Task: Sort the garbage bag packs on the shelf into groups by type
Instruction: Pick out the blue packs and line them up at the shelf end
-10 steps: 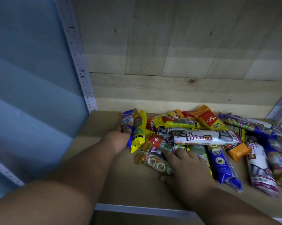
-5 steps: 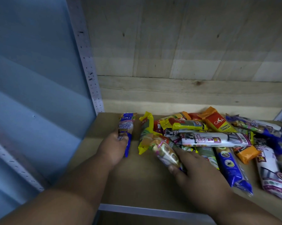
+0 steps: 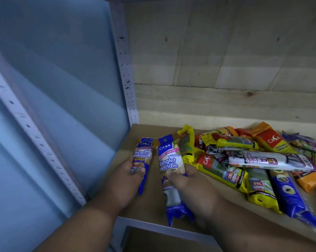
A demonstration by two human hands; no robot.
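Two blue "Singlet Handle" garbage bag packs are in my hands at the shelf's left end. My left hand grips the first blue pack, which lies near the shelf's left edge. My right hand grips the second blue pack and holds it up beside the first. To the right lies a mixed pile: yellow packs, a white "Draw String" pack, an orange pack and a dark blue pack.
The brown shelf board has a metal front rail. A perforated metal upright stands at the back left corner, a wooden panel closes the back. A blue wall is on the left.
My right hand has lifted a blue Singlet Handle pack out of the pile and brought it left, beside the pack in my left hand. The left hand has stayed near the left edge.
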